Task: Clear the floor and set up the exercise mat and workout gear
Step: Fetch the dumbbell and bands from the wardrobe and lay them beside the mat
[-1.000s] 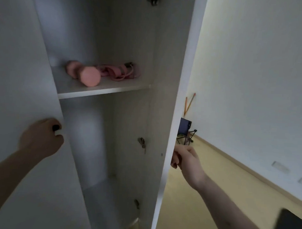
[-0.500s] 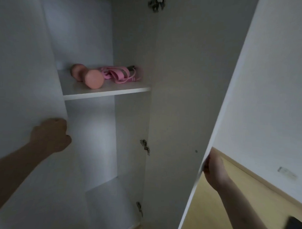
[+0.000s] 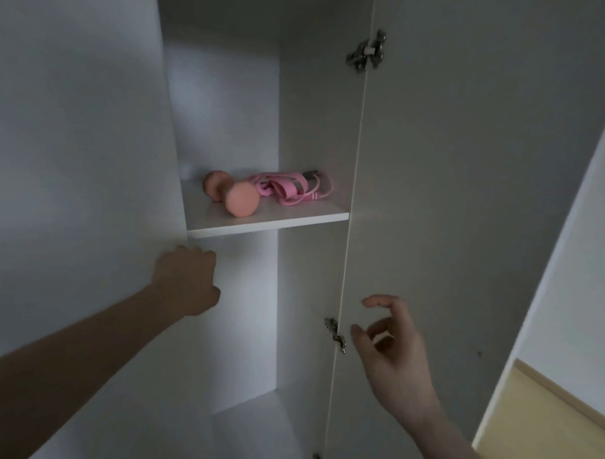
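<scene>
A pink dumbbell [image 3: 234, 195] lies on the shelf [image 3: 270, 219] inside the open white wardrobe. Right of it, touching, is a bundle of pink straps and cord [image 3: 290, 187]. My left hand [image 3: 189, 280] is below the shelf's left end, its fingers curled round the edge of the left door [image 3: 83, 173]. My right hand [image 3: 394, 352] hovers in front of the right door [image 3: 466, 200], near the lower hinge [image 3: 335, 333]. Its fingers are loosely curled and hold nothing.
Both wardrobe doors stand wide open. Below the shelf there is only the wardrobe's white bottom board [image 3: 266, 430]. A strip of yellow floor [image 3: 544, 426] and a white wall [image 3: 580, 273] show at the right.
My right hand has let go of the right door's edge and moved left in front of the door. The right door has swung further open. My left hand still holds the left door.
</scene>
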A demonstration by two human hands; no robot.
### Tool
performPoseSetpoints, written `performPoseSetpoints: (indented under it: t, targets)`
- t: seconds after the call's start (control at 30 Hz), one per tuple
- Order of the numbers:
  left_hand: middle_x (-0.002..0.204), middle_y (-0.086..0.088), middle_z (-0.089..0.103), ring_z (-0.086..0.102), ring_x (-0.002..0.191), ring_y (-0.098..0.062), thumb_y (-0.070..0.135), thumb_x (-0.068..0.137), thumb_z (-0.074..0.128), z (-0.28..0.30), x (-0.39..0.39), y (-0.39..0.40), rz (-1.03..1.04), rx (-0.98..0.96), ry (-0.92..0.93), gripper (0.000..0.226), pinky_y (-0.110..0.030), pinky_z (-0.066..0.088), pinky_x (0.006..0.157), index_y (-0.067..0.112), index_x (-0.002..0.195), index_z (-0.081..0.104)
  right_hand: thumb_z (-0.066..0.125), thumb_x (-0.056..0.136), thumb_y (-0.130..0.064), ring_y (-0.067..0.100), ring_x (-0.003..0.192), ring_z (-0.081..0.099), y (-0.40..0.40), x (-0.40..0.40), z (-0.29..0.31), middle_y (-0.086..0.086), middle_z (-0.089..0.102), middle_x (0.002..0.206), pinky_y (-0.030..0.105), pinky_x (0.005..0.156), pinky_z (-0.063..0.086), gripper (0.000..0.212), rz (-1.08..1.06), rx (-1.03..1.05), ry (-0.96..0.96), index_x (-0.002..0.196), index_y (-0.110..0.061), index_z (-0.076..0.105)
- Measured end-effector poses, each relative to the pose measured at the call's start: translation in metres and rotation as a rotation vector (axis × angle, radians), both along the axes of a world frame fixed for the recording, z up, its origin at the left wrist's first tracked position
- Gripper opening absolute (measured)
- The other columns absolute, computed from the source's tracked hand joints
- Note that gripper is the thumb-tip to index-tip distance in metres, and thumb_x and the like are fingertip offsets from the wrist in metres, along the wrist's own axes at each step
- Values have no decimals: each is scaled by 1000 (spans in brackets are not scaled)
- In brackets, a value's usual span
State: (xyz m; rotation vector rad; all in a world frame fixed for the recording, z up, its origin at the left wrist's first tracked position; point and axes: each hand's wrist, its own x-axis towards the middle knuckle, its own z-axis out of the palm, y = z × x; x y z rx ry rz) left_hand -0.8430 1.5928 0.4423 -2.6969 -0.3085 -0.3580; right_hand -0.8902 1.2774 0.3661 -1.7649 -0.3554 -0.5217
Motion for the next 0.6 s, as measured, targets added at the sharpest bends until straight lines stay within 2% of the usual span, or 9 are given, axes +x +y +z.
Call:
performPoseSetpoints:
  t: [0.1,0.17,0.23,0.4,0.5,0.6]
  targets:
    - [128,0,61,61,117,-26,54,81,61,26,10,-7,-69,-235,-96,49,-35,49,93,28,123,60,74,88,-19,5,71,64,29,36,25,-14,59,106,17,60,48,40,131,-164,0,111,-46,53]
    - [130,4,61,61,118,-24,52,79,66,44,15,-7,-118,-408,-147,46,-33,48,97,32,121,63,73,88,-24,0,86,63,47,61,42,-25,51,116,18,62,50,40,168,-268,-35,116,-44,51]
    - [132,6,62,61,119,-23,49,78,69,58,20,-6,-142,-510,-187,44,-32,47,97,34,120,64,73,88,-26,-2,96,61,61,86,60,-28,48,122,22,71,53,41,208,-294,-55,119,-41,52]
    - [122,-3,66,64,112,-27,44,74,67,77,49,-2,-157,-608,-244,38,-29,48,88,29,109,68,74,87,-20,3,96,63,85,157,95,-17,50,125,18,78,48,41,221,-310,-102,122,-29,57]
    - [123,-1,62,63,111,-26,49,74,71,82,82,-1,-106,-837,-231,46,-25,46,92,23,111,69,74,84,-17,13,94,64,95,204,114,-9,54,124,26,78,46,39,162,-338,-123,119,-26,59]
    - [122,-1,62,64,108,-24,62,59,66,76,125,8,-62,-1063,-330,64,-30,51,98,29,114,66,73,82,-15,17,97,62,104,251,126,-3,57,124,22,76,40,37,111,-385,-136,115,-23,59]
